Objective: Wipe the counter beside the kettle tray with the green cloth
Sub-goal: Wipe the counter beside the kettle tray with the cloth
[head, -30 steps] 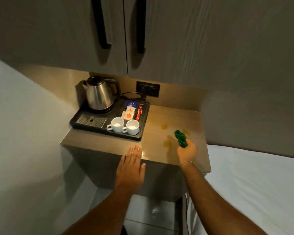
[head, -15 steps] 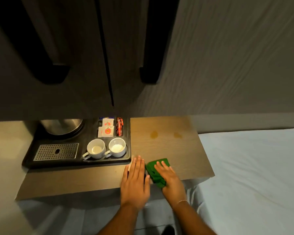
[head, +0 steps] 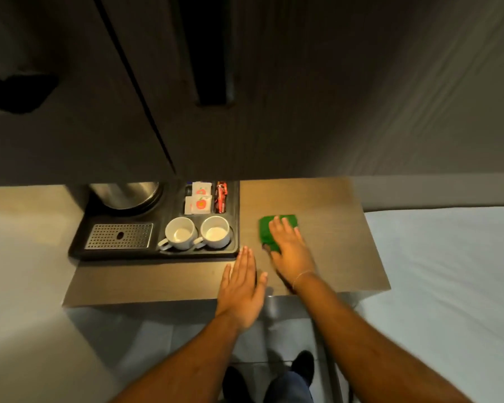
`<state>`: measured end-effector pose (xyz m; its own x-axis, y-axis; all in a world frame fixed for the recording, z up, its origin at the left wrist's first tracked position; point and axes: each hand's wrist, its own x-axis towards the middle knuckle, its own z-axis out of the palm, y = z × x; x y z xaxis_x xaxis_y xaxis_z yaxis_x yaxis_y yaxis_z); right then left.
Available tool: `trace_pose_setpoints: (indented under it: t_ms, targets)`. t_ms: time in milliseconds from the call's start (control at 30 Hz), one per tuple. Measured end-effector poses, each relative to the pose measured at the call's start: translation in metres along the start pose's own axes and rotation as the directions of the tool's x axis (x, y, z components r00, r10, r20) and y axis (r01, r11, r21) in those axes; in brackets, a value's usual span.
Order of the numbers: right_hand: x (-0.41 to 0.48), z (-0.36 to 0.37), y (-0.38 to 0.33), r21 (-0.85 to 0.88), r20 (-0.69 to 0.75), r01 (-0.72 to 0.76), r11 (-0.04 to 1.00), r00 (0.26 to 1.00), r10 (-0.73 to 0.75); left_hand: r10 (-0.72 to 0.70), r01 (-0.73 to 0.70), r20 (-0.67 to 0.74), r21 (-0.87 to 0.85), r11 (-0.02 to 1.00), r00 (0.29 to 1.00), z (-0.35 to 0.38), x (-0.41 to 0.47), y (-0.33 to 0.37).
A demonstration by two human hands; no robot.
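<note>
Sachets (head: 199,200): you see an orange fruit picture; no writing is readable.
Green cloth (head: 277,228): on the counter (head: 326,205), right of the kettle tray (head: 79,251), farther back than half a second ago.
Your right hand (head: 288,248): flat, fingers spread, pressing the cloth.
Your left hand (head: 240,289): open, palm down at the counter's front edge, unmoved.
Stains: the two yellowish spots no longer show.

The right hand (head: 288,247) is laid flat, palm down, fingers spread. The left hand (head: 242,289) is held flat with fingers together, apparently resting. Both forearms are extended forward.
</note>
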<state>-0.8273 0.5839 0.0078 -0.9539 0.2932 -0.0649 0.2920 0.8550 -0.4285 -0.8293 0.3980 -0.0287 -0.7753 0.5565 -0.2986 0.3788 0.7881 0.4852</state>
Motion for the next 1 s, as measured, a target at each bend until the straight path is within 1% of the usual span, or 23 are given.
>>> trace_pose_setpoints:
  t_ms: [67, 100, 133, 200, 267, 300, 367, 467, 533, 633, 700, 767, 833, 900, 1000]
  targets:
    - [-0.050, 0.014, 0.008, -0.011, 0.027, 0.091, 0.996, 0.995, -0.091, 0.019, -0.019, -0.057, 0.000, 1.000, 0.998, 0.006, -0.004, -0.002]
    - [-0.072, 0.015, 0.022, -0.027, 0.010, 0.098, 0.995, 0.995, -0.098, 0.031, -0.031, -0.079, 0.005, 1.000, 0.996, 0.008, -0.005, -0.002]
    - [-0.087, 0.011, 0.039, -0.023, -0.021, 0.063, 0.998, 0.998, -0.063, 0.045, -0.043, -0.091, 0.019, 0.999, 0.995, 0.008, -0.006, -0.003]
    - [-0.088, -0.009, 0.075, -0.003, -0.114, -0.081, 0.997, 0.990, 0.080, 0.065, -0.061, -0.106, 0.045, 0.997, 0.992, 0.006, -0.006, -0.003]
    - [-0.056, -0.033, 0.097, 0.050, -0.161, -0.254, 0.966, 0.952, 0.259, 0.071, -0.066, -0.102, 0.054, 0.996, 0.992, 0.007, -0.007, -0.003]
    - [-0.032, -0.043, 0.100, 0.066, -0.172, -0.307, 0.950, 0.934, 0.314, 0.071, -0.067, -0.098, 0.051, 0.996, 0.993, 0.007, -0.007, -0.003]
    - [0.021, -0.054, 0.090, 0.058, -0.177, -0.329, 0.942, 0.926, 0.334, 0.070, -0.068, -0.104, 0.031, 0.997, 0.992, 0.009, -0.006, -0.003]
    - [0.075, -0.039, 0.048, -0.008, -0.095, -0.235, 0.972, 0.968, 0.234, 0.049, -0.057, -0.177, -0.040, 0.998, 0.983, 0.012, -0.006, -0.002]
    - [0.068, -0.022, 0.019, -0.010, -0.063, -0.105, 0.994, 0.993, 0.105, 0.026, -0.050, -0.223, -0.101, 0.994, 0.974, 0.011, -0.008, 0.000]
    - [-0.008, 0.008, -0.003, 0.025, -0.008, 0.092, 0.995, 0.996, -0.092, 0.023, -0.056, -0.243, -0.130, 0.990, 0.970, 0.011, -0.012, 0.003]
    - [-0.074, 0.025, -0.005, 0.004, 0.024, 0.164, 0.987, 0.986, -0.164, 0.018, -0.057, -0.246, -0.149, 0.987, 0.969, 0.013, -0.013, 0.006]
    - [-0.121, 0.037, -0.002, -0.003, 0.047, 0.174, 0.985, 0.984, -0.174, 0.023, -0.058, -0.243, -0.137, 0.989, 0.970, 0.015, -0.015, 0.006]
    - [-0.132, 0.043, 0.000, -0.035, 0.079, 0.189, 0.981, 0.979, -0.186, 0.027, -0.056, -0.235, -0.118, 0.991, 0.972, 0.016, -0.017, 0.007]
    - [-0.110, 0.038, -0.003, -0.054, 0.074, 0.168, 0.984, 0.984, -0.164, 0.030, -0.061, -0.245, -0.120, 0.991, 0.969, 0.016, -0.017, 0.008]
    - [-0.038, 0.026, -0.011, -0.075, 0.023, 0.095, 0.993, 0.995, -0.094, 0.020, -0.053, -0.244, -0.129, 0.990, 0.970, 0.014, -0.015, 0.007]
